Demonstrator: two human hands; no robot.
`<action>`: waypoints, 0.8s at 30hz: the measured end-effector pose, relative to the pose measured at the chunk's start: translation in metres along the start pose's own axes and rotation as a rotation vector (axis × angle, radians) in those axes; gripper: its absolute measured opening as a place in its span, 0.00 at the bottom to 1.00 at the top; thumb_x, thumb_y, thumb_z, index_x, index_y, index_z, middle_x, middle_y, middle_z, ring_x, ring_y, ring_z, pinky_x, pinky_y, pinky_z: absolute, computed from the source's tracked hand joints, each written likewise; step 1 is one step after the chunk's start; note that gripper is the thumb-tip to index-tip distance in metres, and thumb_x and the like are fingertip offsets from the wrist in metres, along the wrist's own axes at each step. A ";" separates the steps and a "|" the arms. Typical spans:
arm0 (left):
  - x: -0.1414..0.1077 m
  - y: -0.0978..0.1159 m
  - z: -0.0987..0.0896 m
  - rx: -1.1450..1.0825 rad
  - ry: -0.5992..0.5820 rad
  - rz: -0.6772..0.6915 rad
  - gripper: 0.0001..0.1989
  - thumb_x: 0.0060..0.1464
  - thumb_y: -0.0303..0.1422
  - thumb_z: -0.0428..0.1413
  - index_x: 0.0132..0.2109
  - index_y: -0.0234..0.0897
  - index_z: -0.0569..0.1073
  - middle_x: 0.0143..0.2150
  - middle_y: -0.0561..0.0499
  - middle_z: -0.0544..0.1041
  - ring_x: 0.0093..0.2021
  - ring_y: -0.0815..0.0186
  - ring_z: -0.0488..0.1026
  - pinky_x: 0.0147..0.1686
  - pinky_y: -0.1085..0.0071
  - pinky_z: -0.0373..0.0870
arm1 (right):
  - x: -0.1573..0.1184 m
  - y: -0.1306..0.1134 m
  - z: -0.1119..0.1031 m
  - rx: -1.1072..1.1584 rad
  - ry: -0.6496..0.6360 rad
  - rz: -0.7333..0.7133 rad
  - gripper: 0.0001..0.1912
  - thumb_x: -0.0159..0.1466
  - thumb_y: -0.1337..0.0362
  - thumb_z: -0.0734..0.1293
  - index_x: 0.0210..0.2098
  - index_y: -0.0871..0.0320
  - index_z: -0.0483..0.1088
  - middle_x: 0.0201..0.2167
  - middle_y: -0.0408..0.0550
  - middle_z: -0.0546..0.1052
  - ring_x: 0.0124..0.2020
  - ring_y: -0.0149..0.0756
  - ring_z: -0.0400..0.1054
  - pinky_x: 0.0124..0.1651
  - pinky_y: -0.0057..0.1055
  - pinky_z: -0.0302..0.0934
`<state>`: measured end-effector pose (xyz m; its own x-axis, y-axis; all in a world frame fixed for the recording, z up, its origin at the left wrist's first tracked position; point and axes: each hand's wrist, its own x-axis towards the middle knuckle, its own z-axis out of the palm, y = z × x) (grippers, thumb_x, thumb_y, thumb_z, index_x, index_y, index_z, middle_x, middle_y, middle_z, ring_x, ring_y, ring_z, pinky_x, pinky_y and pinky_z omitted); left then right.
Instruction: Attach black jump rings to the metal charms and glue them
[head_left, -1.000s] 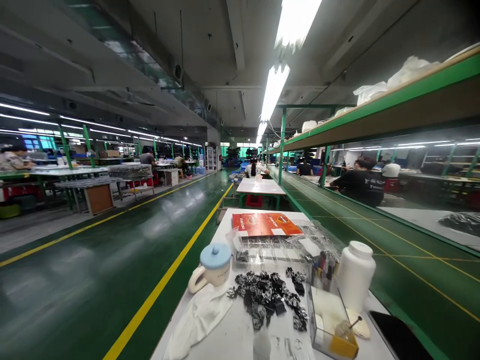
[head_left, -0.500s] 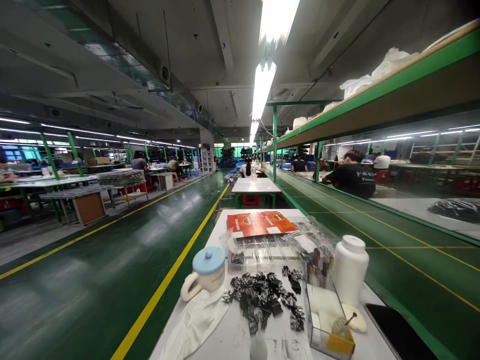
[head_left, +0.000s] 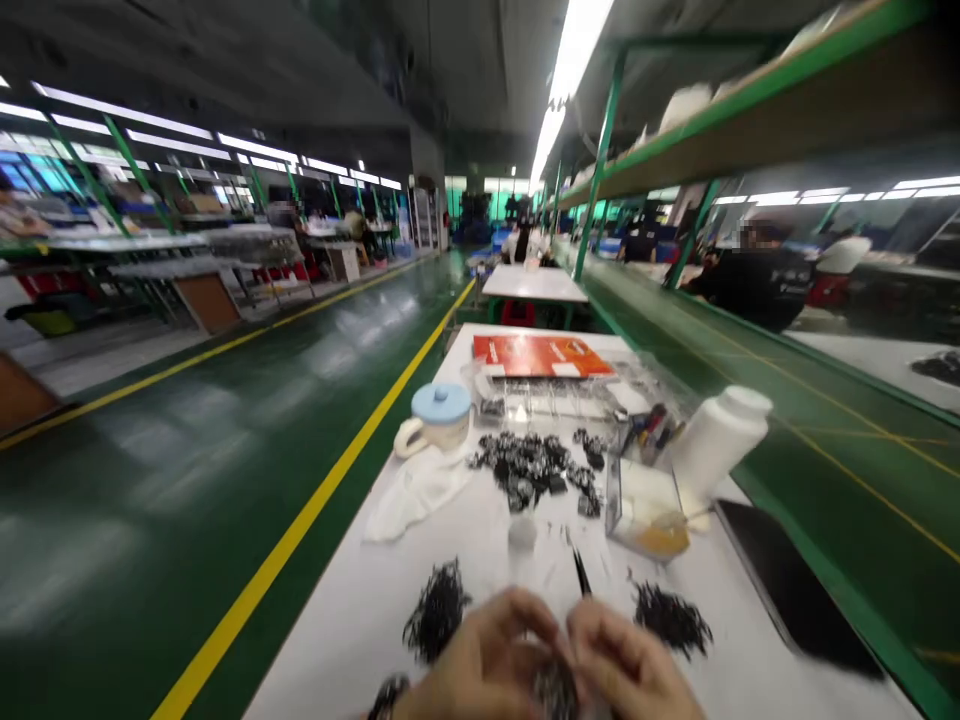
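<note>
Both of my hands meet at the bottom middle of the head view, blurred by motion. The fingers of my left hand [head_left: 487,655] curl round a small dark, shiny piece [head_left: 555,688], partly hidden. Close against it, my right hand [head_left: 630,660] is closed with its fingertips pinched; what lies in them is hidden. A slim black tool like tweezers [head_left: 580,572] reaches up from the right fingertips; whether it is gripped or lies behind them, I cannot tell. Piles of thin black parts lie beside the left hand [head_left: 437,610] and the right hand [head_left: 673,617].
Farther up the white table [head_left: 337,620] lies a heap of shiny black pieces [head_left: 529,465]. A lidded mug [head_left: 441,418] and white cloth [head_left: 416,490] stand left. Right are a clear box [head_left: 646,500], white bottle [head_left: 724,440] and phone [head_left: 787,580]. Co-workers sit beyond.
The view has tipped down and table items appear higher. My two hands, the dark piece, the black tool and both piles of thin parts have come into view.
</note>
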<state>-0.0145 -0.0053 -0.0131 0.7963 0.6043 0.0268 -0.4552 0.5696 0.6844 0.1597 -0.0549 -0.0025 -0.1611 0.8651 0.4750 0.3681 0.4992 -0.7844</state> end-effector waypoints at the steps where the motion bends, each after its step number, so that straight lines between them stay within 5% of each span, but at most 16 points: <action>1: -0.001 -0.003 0.001 0.004 0.020 0.010 0.22 0.34 0.28 0.70 0.38 0.35 0.71 0.36 0.52 0.77 0.37 0.65 0.76 0.38 0.71 0.70 | -0.002 -0.001 -0.005 0.013 0.030 0.078 0.11 0.67 0.64 0.57 0.29 0.60 0.63 0.22 0.40 0.66 0.22 0.24 0.64 0.23 0.20 0.61; 5: -0.003 -0.003 0.006 -0.051 0.065 -0.138 0.17 0.37 0.26 0.69 0.37 0.28 0.74 0.36 0.44 0.78 0.35 0.60 0.78 0.36 0.69 0.73 | -0.002 -0.010 -0.025 -0.024 0.167 0.196 0.03 0.62 0.70 0.64 0.33 0.56 0.68 0.33 0.44 0.66 0.36 0.29 0.63 0.36 0.24 0.61; 10: -0.004 0.002 0.006 -0.069 0.061 -0.233 0.17 0.38 0.26 0.68 0.39 0.29 0.75 0.34 0.45 0.79 0.33 0.62 0.79 0.35 0.71 0.75 | 0.001 -0.027 -0.026 -0.205 0.122 -0.040 0.10 0.58 0.76 0.64 0.37 0.56 0.68 0.32 0.46 0.63 0.34 0.30 0.61 0.32 0.29 0.59; 24: -0.004 0.002 0.004 0.015 0.020 -0.241 0.18 0.38 0.27 0.68 0.40 0.33 0.77 0.35 0.48 0.76 0.36 0.67 0.73 0.39 0.70 0.70 | 0.000 -0.033 -0.023 -0.457 -0.021 -0.259 0.08 0.58 0.73 0.64 0.37 0.57 0.67 0.28 0.45 0.66 0.29 0.30 0.63 0.34 0.37 0.55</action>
<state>-0.0171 -0.0086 -0.0090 0.8731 0.4630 -0.1526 -0.2474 0.6905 0.6797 0.1688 -0.0729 0.0328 -0.3161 0.7194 0.6185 0.6748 0.6288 -0.3864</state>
